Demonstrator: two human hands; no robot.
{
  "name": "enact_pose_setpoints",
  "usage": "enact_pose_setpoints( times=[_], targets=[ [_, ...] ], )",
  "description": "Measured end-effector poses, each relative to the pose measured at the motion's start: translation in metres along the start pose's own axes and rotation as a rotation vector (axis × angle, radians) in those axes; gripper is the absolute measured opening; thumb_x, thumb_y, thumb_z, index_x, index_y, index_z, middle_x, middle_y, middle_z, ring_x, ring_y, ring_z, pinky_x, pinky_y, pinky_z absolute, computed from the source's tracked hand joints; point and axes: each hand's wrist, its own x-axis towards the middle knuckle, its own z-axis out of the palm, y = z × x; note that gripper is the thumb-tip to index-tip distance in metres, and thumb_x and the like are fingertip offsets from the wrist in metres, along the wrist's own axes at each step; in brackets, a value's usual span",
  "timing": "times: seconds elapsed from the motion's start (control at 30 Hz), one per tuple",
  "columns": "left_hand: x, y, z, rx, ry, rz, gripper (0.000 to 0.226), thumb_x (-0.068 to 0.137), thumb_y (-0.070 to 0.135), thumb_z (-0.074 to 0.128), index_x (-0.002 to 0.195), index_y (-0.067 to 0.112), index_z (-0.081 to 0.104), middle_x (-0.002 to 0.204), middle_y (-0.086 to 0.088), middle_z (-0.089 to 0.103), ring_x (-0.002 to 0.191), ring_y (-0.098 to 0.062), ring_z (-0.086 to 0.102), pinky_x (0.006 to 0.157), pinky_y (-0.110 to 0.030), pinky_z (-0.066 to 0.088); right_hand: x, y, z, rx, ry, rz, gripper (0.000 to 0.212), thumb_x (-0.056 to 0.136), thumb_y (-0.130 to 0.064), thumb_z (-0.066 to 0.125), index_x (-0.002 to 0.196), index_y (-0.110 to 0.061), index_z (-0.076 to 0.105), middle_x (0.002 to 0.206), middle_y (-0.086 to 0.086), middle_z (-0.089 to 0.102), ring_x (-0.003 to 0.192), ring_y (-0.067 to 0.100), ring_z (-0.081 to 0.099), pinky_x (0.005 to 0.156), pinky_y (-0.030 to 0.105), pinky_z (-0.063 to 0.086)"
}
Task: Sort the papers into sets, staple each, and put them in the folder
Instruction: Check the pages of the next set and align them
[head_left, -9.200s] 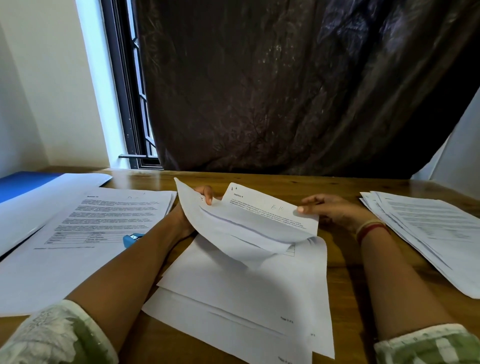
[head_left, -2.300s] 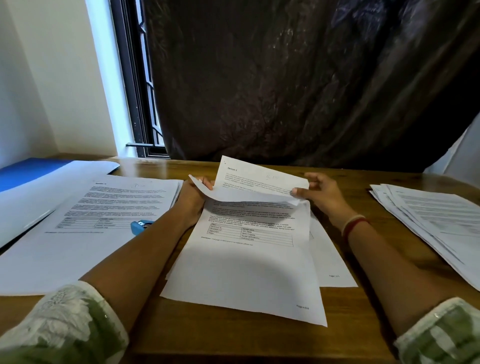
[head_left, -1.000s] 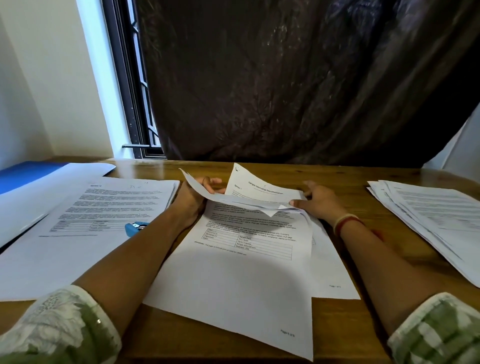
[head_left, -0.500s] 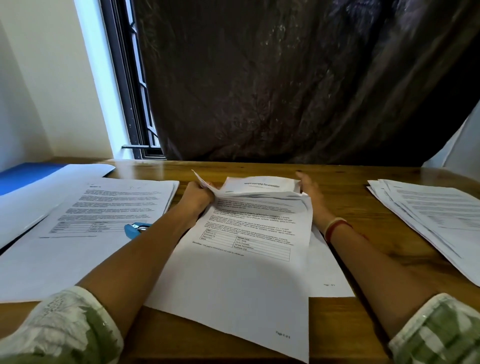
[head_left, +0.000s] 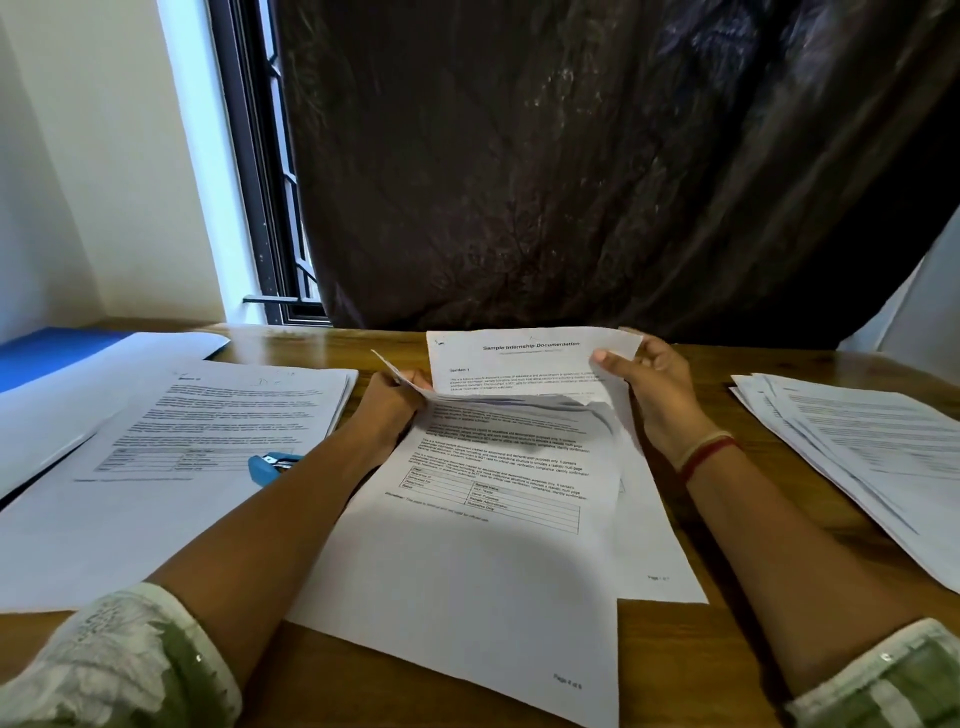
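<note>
stapler on left pile, loose sheets right

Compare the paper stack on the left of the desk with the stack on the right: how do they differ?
The left stack lies fairly squared; the right stack is fanned out, edges staggered. A blue stapler rests on the left stack; nothing sits on the right stack. Both are white printed sheets lying flat on the desk, and neither hand touches them.

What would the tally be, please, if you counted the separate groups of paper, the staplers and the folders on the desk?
Groups of paper: 3: left stack, middle sheets held by left hand and right hand, right stack
Staplers: 1: blue stapler, partly hidden
Folders: 1: blue folder, far left, with a white sheet lying over it
Total: 5
</note>
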Motion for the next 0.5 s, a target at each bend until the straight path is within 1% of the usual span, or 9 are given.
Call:
enact_pose_setpoints(
  times=[0.07, 0.1, 0.13, 0.2, 0.27, 0.33, 0.4, 0.43, 0.5],
  targets=[
    [0.001, -0.001, 0.000, -0.028, -0.021, 0.017, 0.024, 0.092, 0.006, 0.054, 0.074, 0.016, 0.068, 0.092, -0.012, 0.071, 0.093, -0.036, 0.065, 0.078, -0.044, 0.055, -0.002, -0.007, -0.004, 0.018, -0.168, -0.006, 0.053, 0.066, -0.023, 0.082, 0.115, -0.013, 0.063, 0.109, 0.007, 0.071, 0.102, 0.026, 0.067, 0.077, 0.034, 0.059],
    [0.001, -0.002, 0.000, -0.039, -0.035, 0.030, 0.018, 0.092, 0.007, 0.055, 0.083, 0.014, 0.070, 0.098, -0.013, 0.071, 0.095, -0.035, 0.066, 0.083, -0.047, 0.055, -0.004, -0.010, -0.007, 0.022, -0.295, 0.003, 0.058, 0.061, -0.030, 0.084, 0.112, -0.012, 0.065, 0.108, 0.008, 0.072, 0.101, 0.028, 0.067, 0.076, 0.034, 0.059],
    [0.001, -0.002, 0.000, -0.045, -0.027, 0.032, 0.016, 0.091, 0.006, 0.056, 0.085, 0.013, 0.069, 0.099, -0.014, 0.071, 0.095, -0.034, 0.066, 0.085, -0.048, 0.054, -0.005, -0.013, -0.010, 0.002, -0.427, 0.006, 0.063, 0.057, -0.037, 0.087, 0.110, -0.009, 0.066, 0.108, 0.011, 0.071, 0.100, 0.028, 0.067, 0.075, 0.035, 0.058],
    [0.003, -0.002, -0.001, -0.062, 0.046, 0.017, 0.023, 0.090, 0.001, 0.053, 0.074, 0.014, 0.063, 0.088, -0.015, 0.069, 0.086, -0.030, 0.064, 0.077, -0.043, 0.055, -0.007, -0.018, -0.013, -0.069, -0.638, -0.017, 0.064, 0.051, -0.047, 0.090, 0.100, -0.009, 0.072, 0.102, 0.011, 0.071, 0.093, 0.025, 0.067, 0.074, 0.035, 0.056],
    [0.001, -0.002, 0.000, -0.062, 0.092, -0.002, 0.027, 0.092, 0.002, 0.051, 0.069, 0.014, 0.059, 0.079, -0.012, 0.066, 0.077, -0.027, 0.062, 0.071, -0.040, 0.053, -0.011, -0.023, -0.009, -0.099, -0.815, -0.033, 0.046, 0.052, -0.048, 0.089, 0.087, -0.020, 0.079, 0.100, 0.004, 0.071, 0.094, 0.021, 0.065, 0.077, 0.033, 0.055],
    [0.003, -0.002, -0.003, -0.058, 0.093, 0.022, 0.031, 0.096, 0.009, 0.050, 0.068, 0.016, 0.060, 0.076, -0.008, 0.066, 0.079, -0.030, 0.062, 0.074, -0.037, 0.055, -0.018, -0.031, 0.000, -0.135, -1.021, -0.030, 0.036, 0.063, -0.044, 0.084, 0.092, -0.024, 0.079, 0.109, -0.001, 0.070, 0.104, 0.019, 0.062, 0.086, 0.032, 0.052],
    [0.003, -0.003, -0.006, -0.084, 0.083, 0.075, 0.051, 0.099, 0.006, 0.039, 0.056, 0.020, 0.062, 0.057, 0.004, 0.061, 0.069, -0.024, 0.053, 0.063, -0.027, 0.050, -0.025, -0.038, 0.010, -0.234, -1.205, -0.056, 0.036, 0.069, -0.044, 0.079, 0.100, -0.025, 0.077, 0.118, -0.005, 0.067, 0.116, 0.017, 0.057, 0.097, 0.030, 0.046],
    [0.002, -0.004, -0.007, -0.105, 0.073, 0.069, 0.052, 0.098, 0.003, 0.034, 0.056, 0.019, 0.060, 0.051, 0.008, 0.058, 0.064, -0.019, 0.049, 0.058, -0.027, 0.045, -0.028, -0.040, 0.014, -0.268, -1.233, -0.074, 0.037, 0.070, -0.046, 0.078, 0.101, -0.026, 0.077, 0.120, -0.006, 0.067, 0.119, 0.016, 0.055, 0.100, 0.030, 0.043],
    [-0.001, -0.003, -0.006, -0.127, 0.068, 0.087, 0.034, 0.093, -0.001, 0.036, 0.069, 0.013, 0.056, 0.058, 0.002, 0.059, 0.064, -0.018, 0.051, 0.058, -0.027, 0.047, -0.035, -0.040, 0.025, -0.284, -1.081, -0.149, 0.046, 0.067, -0.058, 0.076, 0.102, -0.028, 0.076, 0.119, -0.005, 0.068, 0.119, 0.016, 0.057, 0.100, 0.029, 0.044]
  ],
)
